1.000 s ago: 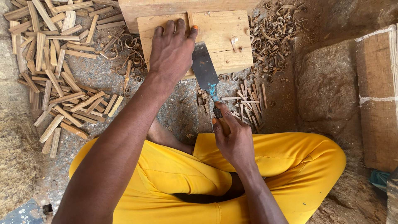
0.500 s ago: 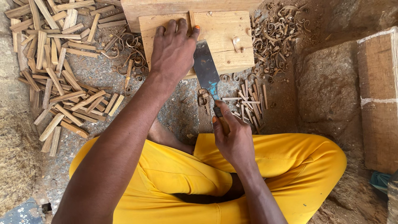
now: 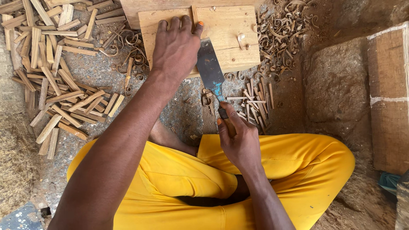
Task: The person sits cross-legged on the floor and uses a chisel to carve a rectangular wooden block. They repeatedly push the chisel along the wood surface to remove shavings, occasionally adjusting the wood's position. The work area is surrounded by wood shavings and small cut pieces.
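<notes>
On the ground before yellow-trousered crossed legs — left hand (image 3: pixel 177 44) spread flat, pressing a thin wood strip (image 3: pixel 194 15) onto a pale wooden block (image 3: pixel 230 30); right hand (image 3: pixel 238 138) clenched round the broad chisel (image 3: pixel 211 70) handle, blade touching the block's near edge — brown carton (image 3: pixel 390 98) far right.

From my feed, the person wears bright yellow trousers (image 3: pixel 272 170) that fill the lower centre of the frame, creased at the knees. Both forearms are bare, with no sleeves, watch or rings. The left hand (image 3: pixel 177 47), upper centre, has an orange-painted thumbnail; the right hand (image 3: pixel 238 140) shows another.
</notes>
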